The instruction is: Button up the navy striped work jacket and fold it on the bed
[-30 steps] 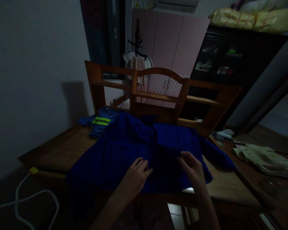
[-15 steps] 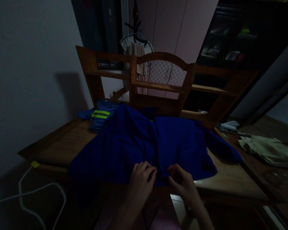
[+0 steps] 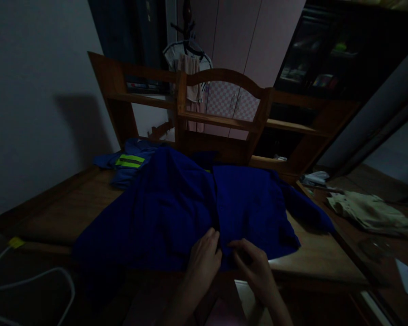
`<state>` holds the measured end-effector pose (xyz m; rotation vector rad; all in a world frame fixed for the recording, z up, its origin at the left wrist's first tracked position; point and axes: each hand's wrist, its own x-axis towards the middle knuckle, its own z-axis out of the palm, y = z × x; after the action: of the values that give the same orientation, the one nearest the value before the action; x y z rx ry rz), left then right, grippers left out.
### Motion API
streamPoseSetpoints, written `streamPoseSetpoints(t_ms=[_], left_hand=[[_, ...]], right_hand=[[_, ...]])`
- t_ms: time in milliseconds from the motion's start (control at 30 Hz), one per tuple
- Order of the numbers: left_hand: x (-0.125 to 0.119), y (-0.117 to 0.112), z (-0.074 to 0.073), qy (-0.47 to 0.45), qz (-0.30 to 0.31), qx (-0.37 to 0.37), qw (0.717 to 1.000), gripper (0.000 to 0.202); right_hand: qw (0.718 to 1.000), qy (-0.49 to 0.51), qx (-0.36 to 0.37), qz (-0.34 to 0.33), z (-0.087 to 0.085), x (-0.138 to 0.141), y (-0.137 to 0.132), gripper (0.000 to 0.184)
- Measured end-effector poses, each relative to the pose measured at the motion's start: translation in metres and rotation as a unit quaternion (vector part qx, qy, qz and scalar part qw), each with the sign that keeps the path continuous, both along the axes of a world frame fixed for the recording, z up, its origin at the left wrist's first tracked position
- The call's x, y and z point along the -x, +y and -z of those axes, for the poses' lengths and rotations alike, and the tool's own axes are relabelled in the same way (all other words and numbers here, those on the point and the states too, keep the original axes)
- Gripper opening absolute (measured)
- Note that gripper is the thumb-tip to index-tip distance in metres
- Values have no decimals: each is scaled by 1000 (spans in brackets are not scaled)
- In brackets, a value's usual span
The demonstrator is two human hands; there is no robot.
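A dark blue jacket [image 3: 177, 208] lies spread face up on a wooden bed platform [image 3: 319, 260], its front opening running down the middle. My left hand [image 3: 204, 260] rests on the left front panel at the hem, fingers curled onto the cloth. My right hand [image 3: 253, 267] pinches the right front edge of the jacket beside it. The two hands almost touch at the bottom of the opening. The light is dim, so small parts such as buttons cannot be made out.
A second blue garment with a yellow reflective stripe [image 3: 129, 161] lies at the back left. A wooden headboard with shelves [image 3: 221, 120] stands behind. A beige garment [image 3: 370, 213] lies on the right. A white cable [image 3: 30, 283] curls on the floor at left.
Both hands moved down from the middle of the jacket to its lower hem and came close together. The view shifted slightly left and downward.
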<state>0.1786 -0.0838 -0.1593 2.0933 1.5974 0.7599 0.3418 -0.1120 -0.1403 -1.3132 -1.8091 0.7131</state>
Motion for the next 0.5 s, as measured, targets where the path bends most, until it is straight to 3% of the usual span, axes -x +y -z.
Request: streamPoseSetpoints(t_ms=[100,233,367,500], left_hand=[[-3,-2,2,3,-24,-11,1000,39],[-2,-4,-17,-44,-14,32,998,23],[-1,-3,-31,-140,6,86,986,12],[-8,-4,-28,-266,-5,110,958,12]], right_hand=[[1000,-4,-13,-5,-3,-3,0,23],[1000,-2,-17,0,-6,-6,-1,26],[999,3,-18,28,-3,-6,-1,25],[998,23,-13,59,1,-4,-2,26]])
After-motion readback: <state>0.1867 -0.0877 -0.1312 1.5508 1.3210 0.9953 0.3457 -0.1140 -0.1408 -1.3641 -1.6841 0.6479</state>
